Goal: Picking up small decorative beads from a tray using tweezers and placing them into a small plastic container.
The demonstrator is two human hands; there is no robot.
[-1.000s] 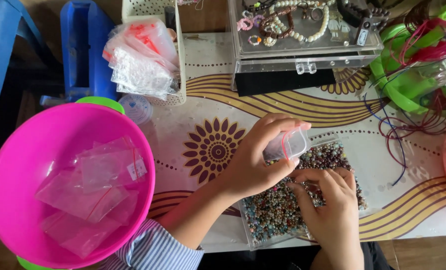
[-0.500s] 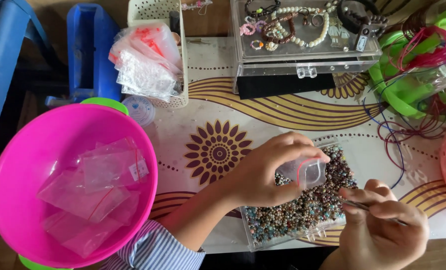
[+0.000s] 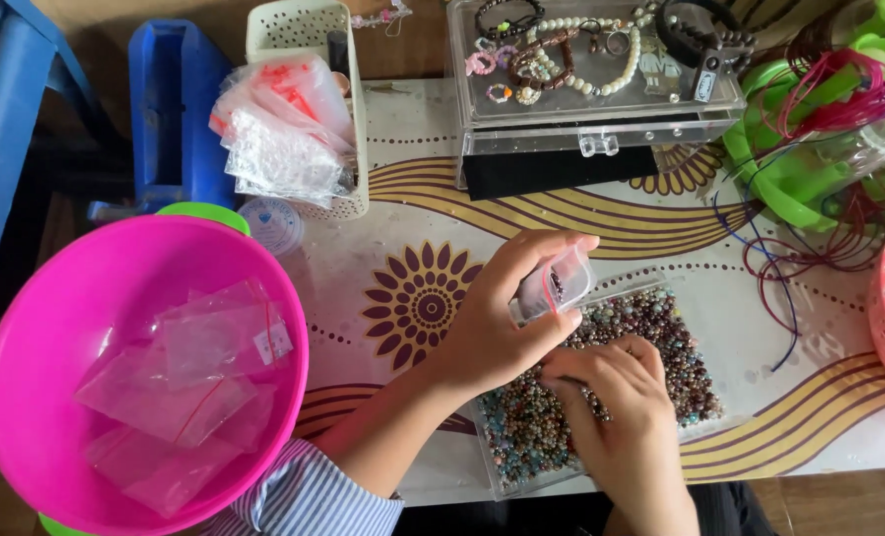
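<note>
**Small bag held open over the bead tray**

A small clear zip bag (image 3: 554, 283) is being pinched by the left hand (image 3: 497, 318), fingers clamped on its mouth, just above the clear tray of mixed beads (image 3: 601, 382). The right hand (image 3: 616, 412) is being pressed into the beads, fingertips drawn together; what is being gripped cannot be told. The bag is judged light, limp and slippery, best taken at its stiffer red-lined rim. A pink bowl (image 3: 85, 258) is being left aside.

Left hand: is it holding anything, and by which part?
Yes. The left hand pinches a small clear bag by its sides near the open mouth, above the bead tray.
</note>
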